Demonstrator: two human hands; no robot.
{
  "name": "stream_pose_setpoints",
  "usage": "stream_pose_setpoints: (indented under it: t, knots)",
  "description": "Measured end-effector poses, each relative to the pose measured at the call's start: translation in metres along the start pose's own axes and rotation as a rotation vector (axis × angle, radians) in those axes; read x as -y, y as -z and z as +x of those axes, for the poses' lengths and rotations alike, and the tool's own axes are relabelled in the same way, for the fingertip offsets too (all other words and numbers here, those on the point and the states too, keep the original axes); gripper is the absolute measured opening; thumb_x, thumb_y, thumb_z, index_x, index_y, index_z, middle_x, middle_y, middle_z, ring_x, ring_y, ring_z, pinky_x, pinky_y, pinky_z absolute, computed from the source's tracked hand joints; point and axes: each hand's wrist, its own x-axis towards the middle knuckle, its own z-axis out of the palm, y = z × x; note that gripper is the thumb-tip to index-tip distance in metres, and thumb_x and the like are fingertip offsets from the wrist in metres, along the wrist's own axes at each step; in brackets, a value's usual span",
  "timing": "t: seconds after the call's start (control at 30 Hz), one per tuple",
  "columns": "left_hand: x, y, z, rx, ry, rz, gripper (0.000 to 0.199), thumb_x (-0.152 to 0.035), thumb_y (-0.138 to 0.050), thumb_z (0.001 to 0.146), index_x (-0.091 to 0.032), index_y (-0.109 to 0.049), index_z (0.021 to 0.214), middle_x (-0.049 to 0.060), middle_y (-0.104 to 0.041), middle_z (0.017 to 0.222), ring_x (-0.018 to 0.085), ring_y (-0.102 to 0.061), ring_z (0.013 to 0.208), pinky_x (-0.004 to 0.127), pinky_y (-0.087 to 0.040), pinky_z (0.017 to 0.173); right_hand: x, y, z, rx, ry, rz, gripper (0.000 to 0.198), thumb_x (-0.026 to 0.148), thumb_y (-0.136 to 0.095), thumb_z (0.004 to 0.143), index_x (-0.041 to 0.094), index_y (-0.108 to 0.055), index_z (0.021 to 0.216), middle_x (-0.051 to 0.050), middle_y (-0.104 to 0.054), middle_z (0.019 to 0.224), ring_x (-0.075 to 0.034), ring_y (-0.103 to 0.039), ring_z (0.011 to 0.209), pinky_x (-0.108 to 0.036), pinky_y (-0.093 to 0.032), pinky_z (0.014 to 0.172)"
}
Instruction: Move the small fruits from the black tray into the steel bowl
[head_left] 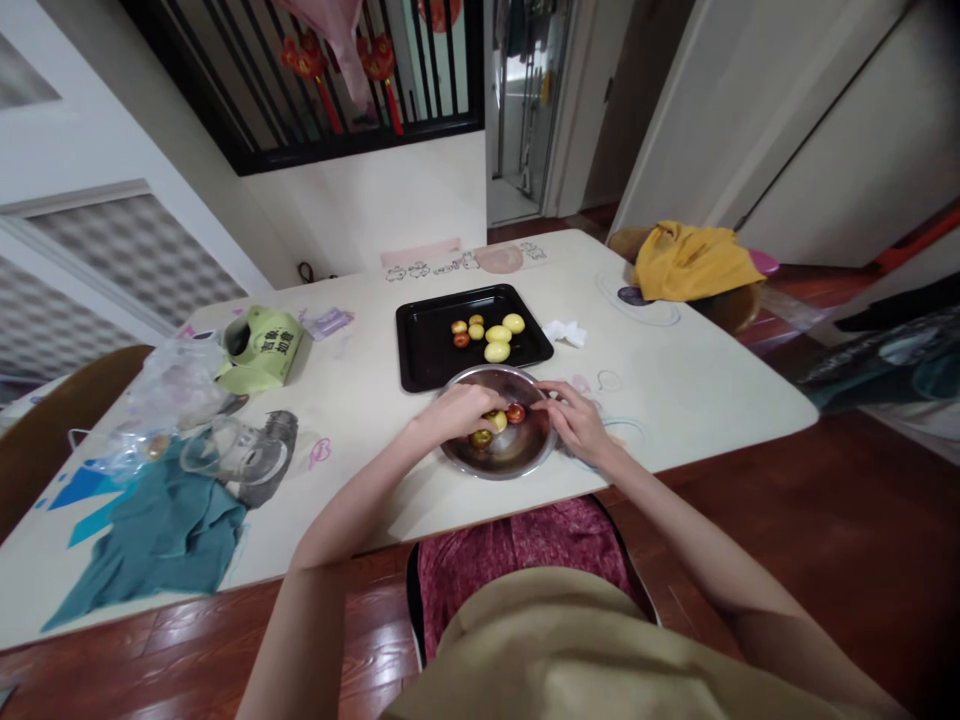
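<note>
Three small round pieces of fruit [515, 413], one red, one yellow and one a darker greenish tone, lie low in a steel bowl [525, 452] near the front edge of a white table. A person's left hand [466, 411] arches over the left rim, fingers curled down among them, while the right hand [576, 418] rests at the opposite rim, fingers stretched narrowly inward. From where I stand, I cannot tell whether the left fingers close on a piece or the right ones grip the metal. Smooth skins on slick steel look apt to roll, so a light fingertip pinch, one piece at a time, seems wise, with the right hand steadying the rim. Just beyond, a black tray [427, 352] carries three larger yellow fruits [499, 334] to the right of four smaller ones [461, 340]. A crumpled white tissue [566, 332] sits just beside its right edge. Farther left are a green package [274, 350] with dark lettering, a clear plastic bag [172, 390] and a teal cloth [169, 520]; a yellow cloth [694, 262] drapes a chair at the far right.
</note>
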Motion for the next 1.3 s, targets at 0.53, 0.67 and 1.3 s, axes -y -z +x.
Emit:
stream_pose_setpoints:
  t: [0.53, 0.67, 1.3]
  knots:
    - [0.034, -0.034, -0.045, -0.549, -0.136, -0.368, 0.031, -0.035, -0.051, 0.111, -0.019, -0.076, 0.12, 0.012, -0.079, 0.127, 0.024, -0.069, 0.132, 0.048, -0.052, 0.117, -0.001, -0.002, 0.058, 0.043, 0.014, 0.031, 0.027, 0.031, -0.048, 0.11, 0.025, -0.074, 0.11, -0.011, -0.073, 0.114, -0.027, -0.069, 0.106, -0.047, -0.059, 0.094]
    - [0.033, -0.045, -0.05, -0.607, -0.21, -0.421, 0.037, -0.034, -0.044, 0.112, -0.018, -0.077, 0.118, 0.014, -0.08, 0.124, 0.025, -0.068, 0.134, 0.051, -0.05, 0.12, -0.023, -0.026, 0.114, 0.209, 0.091, -0.009, 0.023, 0.03, -0.053, 0.108, 0.024, -0.073, 0.116, -0.011, -0.073, 0.119, -0.027, -0.068, 0.115, -0.046, -0.058, 0.101]
    - [0.041, -0.072, -0.044, -0.756, -0.363, -0.372, 0.046, -0.03, -0.034, 0.114, -0.016, -0.076, 0.101, 0.013, -0.08, 0.112, 0.025, -0.074, 0.116, 0.044, -0.055, 0.105, -0.077, -0.111, 0.214, 0.809, 0.4, -0.438, 0.029, 0.008, -0.055, 0.095, 0.015, -0.071, 0.118, -0.015, -0.07, 0.119, -0.027, -0.058, 0.11, -0.037, -0.044, 0.089]
